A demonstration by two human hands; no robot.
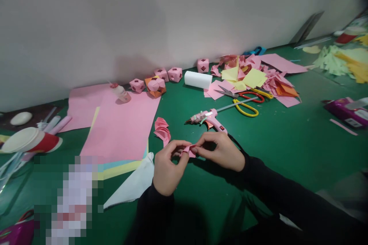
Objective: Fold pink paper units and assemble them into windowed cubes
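Note:
Between my two hands is a small piece of folded pink paper [189, 149]. My left hand [168, 166] pinches its left side between thumb and fingers. The fingertips of my right hand [222, 151] are closed on its right edge. Just beyond my left hand lies a stack of folded pink paper pieces [162, 129]. A pink hot glue gun [211, 118] rests past my right hand, nozzle to the left, with a clear glue stick [237, 104] out of its back. Scissors [244, 97] with red and yellow handles lie behind it.
Pink paper sheets [123, 130] cover the left of the green table [287, 141]. Folded paper balls [174, 74], a white roll [198, 79] and paper scraps [253, 69] line the wall. A paper cup [43, 140] lies at left; a purple box [347, 111] stands at right.

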